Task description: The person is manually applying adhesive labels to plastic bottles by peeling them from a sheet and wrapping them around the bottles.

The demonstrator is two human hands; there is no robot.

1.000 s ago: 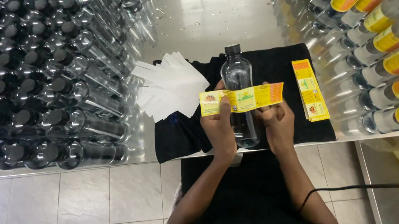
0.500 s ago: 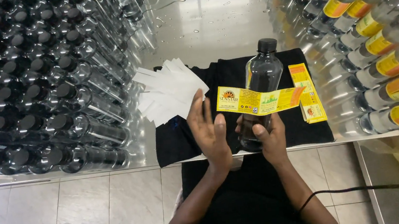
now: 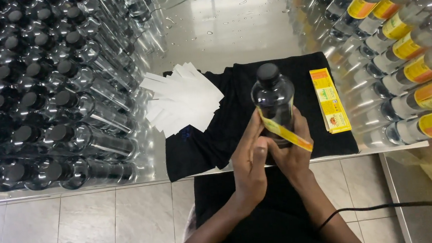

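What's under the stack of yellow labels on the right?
The stack of yellow labels lies on the black cloth, which covers the shiny metal table. Whatever lies beneath the cloth there is hidden.

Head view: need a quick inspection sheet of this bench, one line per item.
Surface: shiny metal table, water droplets, black cloth laid on it.
Job's things: clear bottle with black cap; yellow label partly wrapped round it.
Clutter: white backing strips, stack of labels.
Grippers: left hand and right hand both on the bottle.
Cables: black cable by the right arm.
Surroundings: unlabelled bottles left, labelled bottles right, tiled floor.
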